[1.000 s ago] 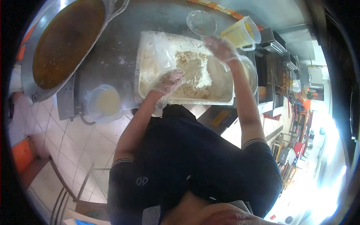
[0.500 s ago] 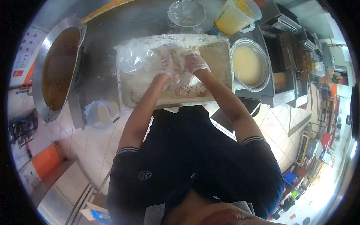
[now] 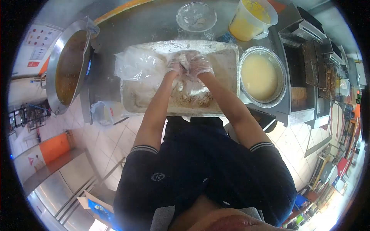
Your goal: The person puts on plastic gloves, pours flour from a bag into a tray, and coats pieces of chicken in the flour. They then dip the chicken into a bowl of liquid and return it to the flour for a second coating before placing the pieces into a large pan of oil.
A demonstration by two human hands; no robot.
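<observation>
Both hands wear clear plastic gloves and work inside a large pale tray [image 3: 227,111] of flour. My left hand [image 3: 176,66] and my right hand [image 3: 198,65] are close together near the tray's far wall, fingers curled around floured pieces [image 3: 184,61] whose kind I cannot make out. Fingertips are partly hidden in flour. Nearer to me in the tray lies a clump of flour-coated bits [image 3: 194,99]. Left of my left hand, a clear plastic bag [image 3: 140,63] with whitish contents rests over the tray's left end.
Right of the tray stands a round metal pot of pale batter [image 3: 260,77]. Behind are a sieve [image 3: 196,17] and a yellow-stained plastic jug [image 3: 250,21]. A wide pan of brown liquid [image 3: 71,65] is at left, near another plastic jug [image 3: 106,112].
My hands have drawn closer together, with fingers more curled in the flour. The camera view has shifted slightly, so the surroundings sit a little lower and further right.
</observation>
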